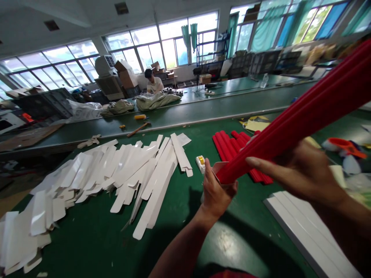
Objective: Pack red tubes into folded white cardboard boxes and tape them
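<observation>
My left hand (216, 191) is closed around the mouth of a narrow white carton, mostly hidden by the hand, with one end flap (219, 166) showing. A long red ribbed roll (292, 123) slants up to the right, its lower end at the carton's mouth. From below, my right hand (304, 173) grips the roll, one finger stretched along its underside; motion blurs this hand. Several shorter-looking red rolls (224, 144) lie on the green table behind. Beside my left hand sits a small white-and-yellow object (200, 163), perhaps a tape dispenser.
Flat white cartons (124, 170) spread across the left of the table. Long white boxes (307, 231) lie side by side at the lower right. Orange-handled scissors (344, 146) are at the right. Beyond are a hammer (139, 129) and a seated person (154, 83).
</observation>
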{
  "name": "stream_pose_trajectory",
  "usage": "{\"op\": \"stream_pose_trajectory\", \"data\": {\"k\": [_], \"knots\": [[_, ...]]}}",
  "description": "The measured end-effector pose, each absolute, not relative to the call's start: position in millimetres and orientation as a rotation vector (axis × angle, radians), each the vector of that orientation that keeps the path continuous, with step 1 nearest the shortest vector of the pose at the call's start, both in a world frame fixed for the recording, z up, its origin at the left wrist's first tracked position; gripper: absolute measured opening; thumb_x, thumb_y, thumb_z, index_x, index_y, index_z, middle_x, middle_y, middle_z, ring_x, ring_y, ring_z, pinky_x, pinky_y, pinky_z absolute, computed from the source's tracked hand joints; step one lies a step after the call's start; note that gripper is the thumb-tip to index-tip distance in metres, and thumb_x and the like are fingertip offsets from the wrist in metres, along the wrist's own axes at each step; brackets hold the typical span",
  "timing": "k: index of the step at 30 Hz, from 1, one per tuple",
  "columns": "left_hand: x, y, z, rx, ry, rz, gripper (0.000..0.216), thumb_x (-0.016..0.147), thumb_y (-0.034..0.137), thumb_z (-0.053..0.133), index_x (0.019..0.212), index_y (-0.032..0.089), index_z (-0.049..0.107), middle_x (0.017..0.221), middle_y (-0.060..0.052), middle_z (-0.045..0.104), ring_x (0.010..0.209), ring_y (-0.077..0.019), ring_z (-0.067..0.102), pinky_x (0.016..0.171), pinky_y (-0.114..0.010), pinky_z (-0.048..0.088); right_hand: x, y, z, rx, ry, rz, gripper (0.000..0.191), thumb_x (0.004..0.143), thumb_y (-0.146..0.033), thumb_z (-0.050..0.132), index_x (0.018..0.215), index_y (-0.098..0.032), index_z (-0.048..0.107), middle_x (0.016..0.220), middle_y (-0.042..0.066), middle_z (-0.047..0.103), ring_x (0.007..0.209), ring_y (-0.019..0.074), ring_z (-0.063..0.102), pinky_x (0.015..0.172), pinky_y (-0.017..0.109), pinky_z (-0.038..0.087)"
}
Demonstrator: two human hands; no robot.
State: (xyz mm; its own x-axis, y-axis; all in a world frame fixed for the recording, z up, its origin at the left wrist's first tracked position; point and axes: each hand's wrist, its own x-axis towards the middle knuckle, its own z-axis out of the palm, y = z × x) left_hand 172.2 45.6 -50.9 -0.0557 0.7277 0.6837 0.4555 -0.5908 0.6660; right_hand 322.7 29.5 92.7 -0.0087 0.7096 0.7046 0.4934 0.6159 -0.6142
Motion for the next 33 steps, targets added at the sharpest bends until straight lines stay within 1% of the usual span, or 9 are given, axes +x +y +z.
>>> {"op": "stream_pose_trajectory", "data": {"k": [3,8,11,14,16,18,22,26,33], "knots": [[171,51,-53,2.080,1.133,1.771,0.107,0.075,0.039,0.075,0.153,0.008,0.008,0.131,-0.022,0.059,0.121,-0.0316,0.060,0.101,-0.046,0.052,313,34,76,-1.055,-1.943,0.155,0.025,0.079,-0.043,0.072,0.092,-0.022,0.068,0.087,0.006,0.065,0.076,0.0220,0.061,0.065,0.035,0.051],[167,58,-49,2.110,1.144,1.763,0.104,0.080,0.037,0.071,0.154,0.008,0.004,0.131,-0.024,0.059,0.121,-0.0317,0.060,0.099,-0.047,0.052,299,47,38,-1.097,-1.925,0.175,0.029,0.078,-0.042,0.072,0.099,-0.023,0.066,0.106,0.009,0.062,0.100,0.0294,0.058,0.087,0.044,0.049],[163,62,-49,2.116,1.204,1.753,0.101,0.082,0.037,0.067,0.154,0.009,0.002,0.133,-0.025,0.058,0.121,-0.0325,0.060,0.100,-0.049,0.051,293,49,10,-1.071,-1.906,0.430,0.041,0.082,-0.040,0.069,0.118,-0.022,0.062,0.119,0.010,0.061,0.108,0.0285,0.058,0.094,0.043,0.048],[163,68,-52,2.150,1.253,1.743,0.105,0.079,0.036,0.071,0.154,0.010,0.001,0.139,-0.026,0.052,0.126,-0.0345,0.056,0.100,-0.050,0.050,290,50,-14,-1.016,-1.729,0.785,0.053,0.089,-0.050,0.059,0.135,-0.024,0.054,0.130,0.009,0.060,0.121,0.0270,0.055,0.104,0.042,0.045],[165,72,-54,2.176,1.287,1.768,0.107,0.077,0.035,0.073,0.154,0.009,0.004,0.143,-0.028,0.047,0.130,-0.0365,0.051,0.100,-0.051,0.050,290,52,-23,-0.996,-1.477,0.989,0.053,0.093,-0.056,0.049,0.139,-0.028,0.052,0.139,0.004,0.057,0.132,0.0242,0.049,0.113,0.041,0.038],[168,77,-56,2.187,1.331,1.791,0.107,0.075,0.033,0.075,0.154,0.009,0.007,0.143,-0.028,0.047,0.130,-0.0371,0.051,0.100,-0.051,0.050,290,57,-27,-0.953,-1.244,1.132,0.051,0.092,-0.059,0.048,0.134,-0.033,0.057,0.143,-0.001,0.054,0.137,0.0213,0.044,0.117,0.038,0.033],[171,86,-63,2.203,1.339,1.789,0.102,0.075,0.034,0.076,0.153,0.011,0.016,0.139,-0.025,0.052,0.125,-0.0347,0.054,0.098,-0.047,0.051,286,72,-36,-0.831,-0.963,1.318,0.042,0.081,-0.060,0.064,0.109,-0.029,0.073,0.127,0.001,0.067,0.131,0.0250,0.052,0.113,0.041,0.041],[170,96,-73,2.200,1.276,1.898,0.098,0.077,0.045,0.075,0.153,0.014,0.021,0.135,-0.024,0.055,0.121,-0.0343,0.057,0.097,-0.047,0.052,275,87,-52,-0.799,-0.758,1.316,0.040,0.065,-0.055,0.078,0.092,-0.025,0.077,0.114,0.004,0.073,0.122,0.0282,0.059,0.107,0.043,0.047],[166,109,-83,2.186,1.315,2.003,0.082,0.085,0.047,0.065,0.151,0.013,0.030,0.136,-0.024,0.056,0.129,-0.0328,0.054,0.102,-0.046,0.051,255,104,-43,-0.766,-0.715,1.250,0.031,0.070,-0.048,0.076,0.091,-0.026,0.074,0.103,0.003,0.075,0.106,0.0237,0.067,0.095,0.036,0.054]]}}
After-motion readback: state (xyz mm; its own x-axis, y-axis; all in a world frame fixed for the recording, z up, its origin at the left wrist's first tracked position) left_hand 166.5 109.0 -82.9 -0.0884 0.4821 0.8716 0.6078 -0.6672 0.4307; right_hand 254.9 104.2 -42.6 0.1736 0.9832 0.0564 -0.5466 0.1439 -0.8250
